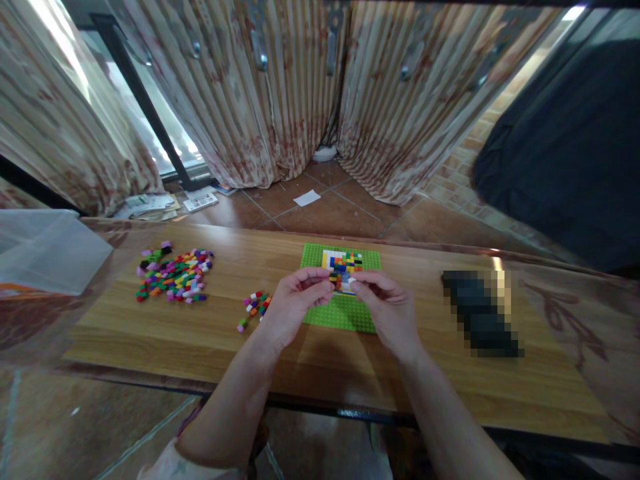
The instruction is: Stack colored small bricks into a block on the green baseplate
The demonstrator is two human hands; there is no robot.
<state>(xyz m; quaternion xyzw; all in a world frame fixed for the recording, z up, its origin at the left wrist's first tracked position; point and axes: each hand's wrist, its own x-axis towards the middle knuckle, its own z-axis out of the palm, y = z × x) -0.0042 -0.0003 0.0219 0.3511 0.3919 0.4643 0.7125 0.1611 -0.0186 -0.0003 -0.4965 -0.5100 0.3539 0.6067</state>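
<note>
A green baseplate (340, 312) lies flat on the wooden table (310, 373), with a patch of small coloured bricks (343, 261) built on its far half. My left hand (293, 303) hovers over the plate's left edge, fingers pinched together. Over the plate's right side, my right hand (387, 307) pinches a small white brick (351, 282) at its fingertips. The two hands nearly meet just in front of the built patch. What my left hand's fingers hold is hidden.
A large pile of loose coloured bricks (173, 275) lies on the table's left part, and a smaller cluster (254, 307) sits near my left hand. A blurred dark object (480, 310) rests at the right. A clear plastic bag (45, 250) is at far left.
</note>
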